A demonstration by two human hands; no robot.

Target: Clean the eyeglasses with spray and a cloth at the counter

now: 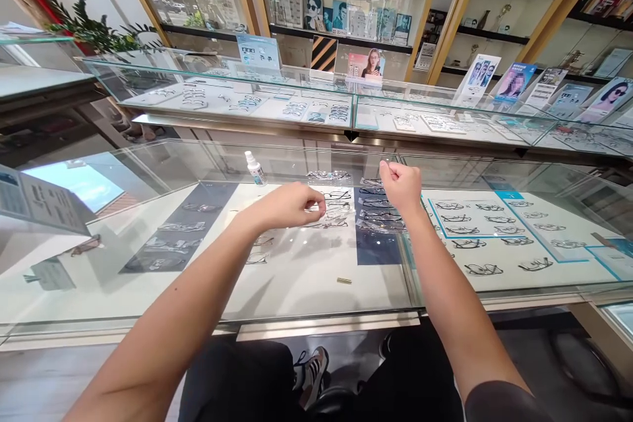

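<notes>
My left hand (297,205) hovers above the glass display counter (297,303), its fingers curled toward the thumb. Whatever it may hold is hidden. To its right, my right hand (403,186) is closed in a fist, thumb uppermost, and its inside is out of sight. Between and below the hands, several eyeglasses (338,195) lie in rows inside the counter. More eyeglasses (376,202) rest on a dark blue strip (378,250) beside my right hand. A white spray bottle (254,168) stands beyond my left hand.
A small gold-coloured bar (344,281) lies near the counter's front. Right of my arm are eyeglasses in blue-edged panels (477,235). A printed white stand (42,208) is at the left. Behind runs a second glass case (237,119) with advertising cards, before tall shelves (341,30).
</notes>
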